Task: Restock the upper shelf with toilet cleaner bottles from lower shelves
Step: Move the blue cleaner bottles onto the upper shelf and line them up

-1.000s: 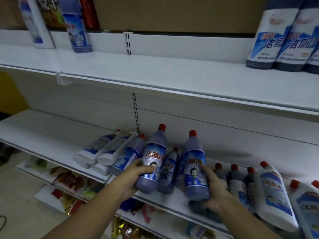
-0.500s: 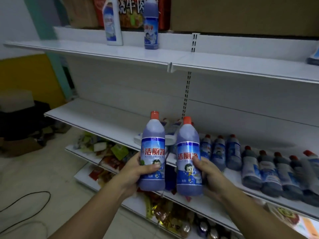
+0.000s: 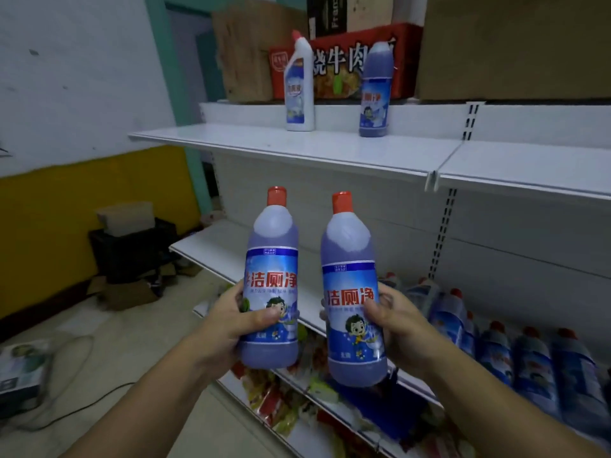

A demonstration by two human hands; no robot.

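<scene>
Setting: a dim storeroom with white metal shelving along the right, a white-and-yellow wall to the left, and a bare floor carrying a dark crate and loose cardboard. The left hand [image 3: 228,325] is clenched around the lower label of one purple toilet cleaner bottle [image 3: 271,285]; the right hand [image 3: 401,328] grips a second purple bottle [image 3: 352,299] in the same way. Both bottles are upright, red caps up, held just apart in front of the lower shelf [image 3: 211,249] and well below the upper shelf [image 3: 314,150].

On the upper shelf stand only two items: a white angled-neck bottle [image 3: 299,90] and, to its right, a purple bottle [image 3: 375,94], well apart from each other. The rest of that shelf's visible surface is bare. On the lower shelf to the right, a row of similar bottles [image 3: 515,355] remains in stock.

Progress, as judged from this arrangement: restocking is at an early stage. Two bottles are in hand but not yet placed, much shelf space is unfilled, and many bottles are left below.

Limits of view: the row of bottles is blurred and cut off at the right edge, so its count cannot be given. Goods on the bottom shelves appear only as indistinct coloured packets. Cartons above the upper shelf are cropped at the top, and the cap of the purple bottle there is hard to make out.
</scene>
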